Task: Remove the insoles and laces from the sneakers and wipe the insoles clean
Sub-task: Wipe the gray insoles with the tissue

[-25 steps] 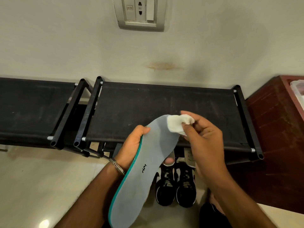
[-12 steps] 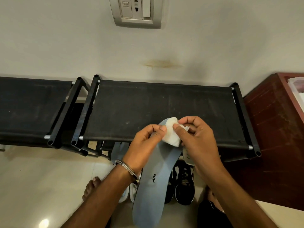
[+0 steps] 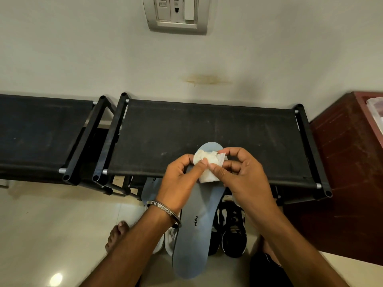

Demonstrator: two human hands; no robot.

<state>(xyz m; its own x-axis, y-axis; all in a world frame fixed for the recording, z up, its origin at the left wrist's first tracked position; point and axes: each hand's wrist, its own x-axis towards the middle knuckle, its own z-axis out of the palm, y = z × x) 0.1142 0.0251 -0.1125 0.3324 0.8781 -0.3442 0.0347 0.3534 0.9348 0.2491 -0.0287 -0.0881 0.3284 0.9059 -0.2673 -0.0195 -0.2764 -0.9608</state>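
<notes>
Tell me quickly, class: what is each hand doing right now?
Left hand: fingers curled, pinching the white wipe over the grey insole.
Right hand: also pinching the white wipe.

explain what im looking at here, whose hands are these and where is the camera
There is no machine. A person wears a camera on the head, looking down at their own two bare hands. The left hand and right hand both pinch a white wipe against the toe end of a grey insole. How the insole is supported is hidden behind the hands. Behind stands a black shoe rack. On the floor below lie black sneakers and white shoes.
</notes>
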